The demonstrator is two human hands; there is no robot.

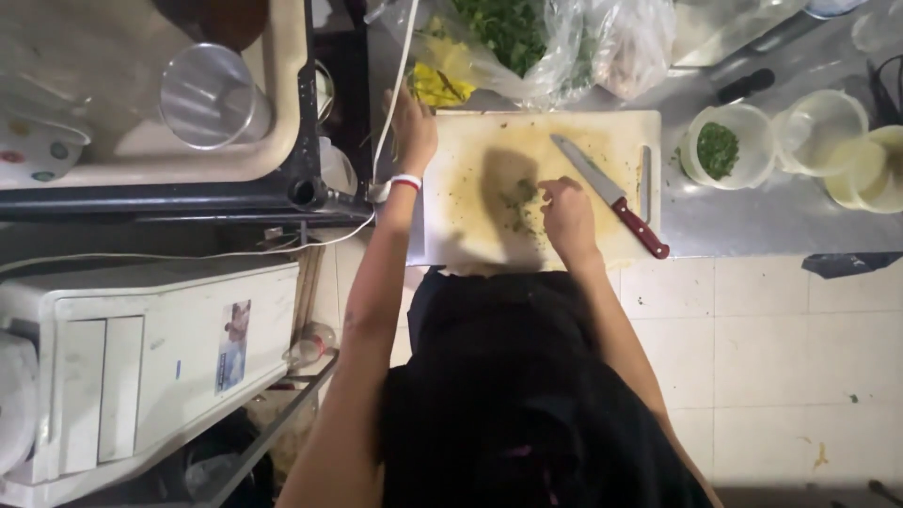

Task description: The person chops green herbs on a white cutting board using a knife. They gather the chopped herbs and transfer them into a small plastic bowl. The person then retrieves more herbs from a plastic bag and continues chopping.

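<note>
1. Hands working at a cream cutting board on a steel counter, seen from the head camera looking straight down over a dark-clothed torso.
2. Right hand is resting on the board's near middle, fingers drawn narrow and pinching at a small heap of chopped green herbs.
3. Left hand (a white and red band at the wrist) is reaching past the board's far left corner toward a clear plastic bag of greens; whether its fingers are gripping anything cannot be told.
4. Knife with a red handle is lying diagonally on the board, just beside the right hand, untouched.
5. White tub holding chopped herbs is standing right of the board, near empty tubs.
</note>
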